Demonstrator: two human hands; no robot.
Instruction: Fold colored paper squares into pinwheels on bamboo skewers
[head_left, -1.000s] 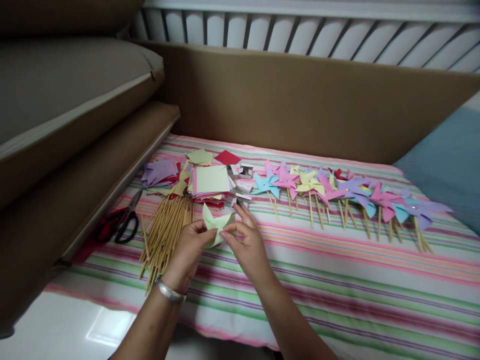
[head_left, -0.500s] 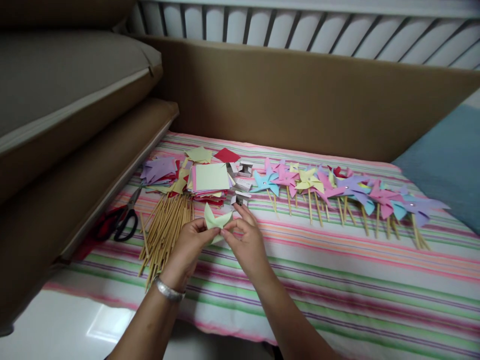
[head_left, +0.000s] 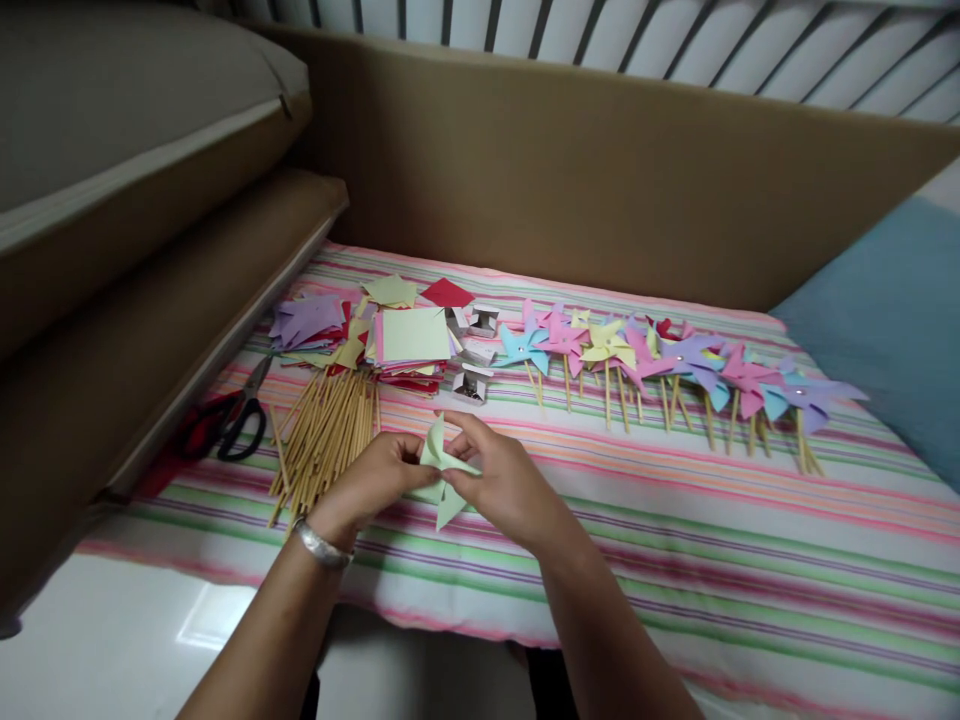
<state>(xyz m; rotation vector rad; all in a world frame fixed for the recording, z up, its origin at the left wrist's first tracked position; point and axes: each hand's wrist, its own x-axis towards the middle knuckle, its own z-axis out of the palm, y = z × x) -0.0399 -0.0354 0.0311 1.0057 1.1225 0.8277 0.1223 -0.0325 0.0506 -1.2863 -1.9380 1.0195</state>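
Observation:
A pale yellow-green paper piece [head_left: 442, 470], cut and partly folded into pinwheel blades, sits between both hands above the striped cloth [head_left: 675, 540]. My left hand [head_left: 371, 480] pinches its left side; a silver bangle is on that wrist. My right hand [head_left: 506, 480] grips its right side with thumb and fingers bent over the folds. Just left of the hands lies a bundle of wooden sticks [head_left: 326, 430]. Behind them is a stack of coloured paper squares [head_left: 412, 340].
A row of finished paper pinwheels [head_left: 660, 365] on sticks runs to the right. Scissors [head_left: 232, 420] with red and black handles lie at the left edge. Small open boxes [head_left: 472, 380] sit by the paper stack. Brown cushions rise at left, a cardboard wall behind, blue fabric [head_left: 892, 320] at right.
Both hands have drawn the paper piece a little nearer and lower, and the right fingers have folded over another blade. The view has tilted down slightly.

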